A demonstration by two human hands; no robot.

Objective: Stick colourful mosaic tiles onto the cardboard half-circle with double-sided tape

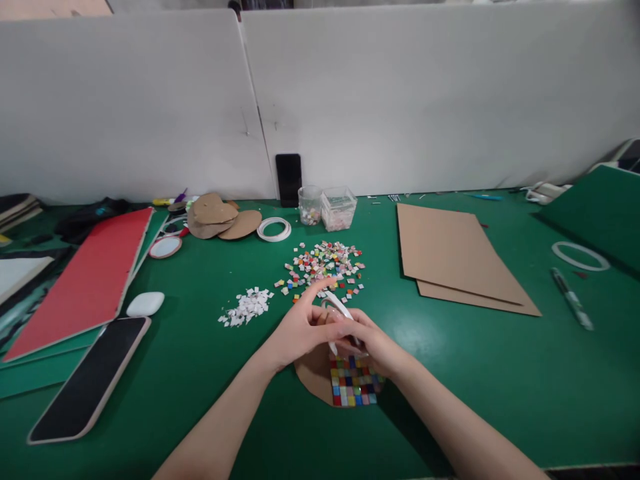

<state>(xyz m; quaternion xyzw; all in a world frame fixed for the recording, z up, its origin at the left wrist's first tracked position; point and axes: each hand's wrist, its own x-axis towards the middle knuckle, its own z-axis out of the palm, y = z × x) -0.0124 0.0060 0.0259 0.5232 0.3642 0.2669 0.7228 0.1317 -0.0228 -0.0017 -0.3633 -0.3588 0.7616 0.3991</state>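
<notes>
Where both hands meet above the green bench [465, 400], one white ring [338, 305] is held between left hand [300, 330] and right hand [376, 341], fingers curled closely about it, partly hiding it. Below: one rounded cardboard piece [311, 377], part-covered with coloured square tiles [350, 393]. Just beyond the hands: loose tiles [320, 263], scattered. Left of these: white scraps [250, 307], one pile.

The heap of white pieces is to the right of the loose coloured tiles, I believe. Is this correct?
The side is wrong: the head view shows the heap of white pieces to the left of the loose coloured tiles.
</notes>
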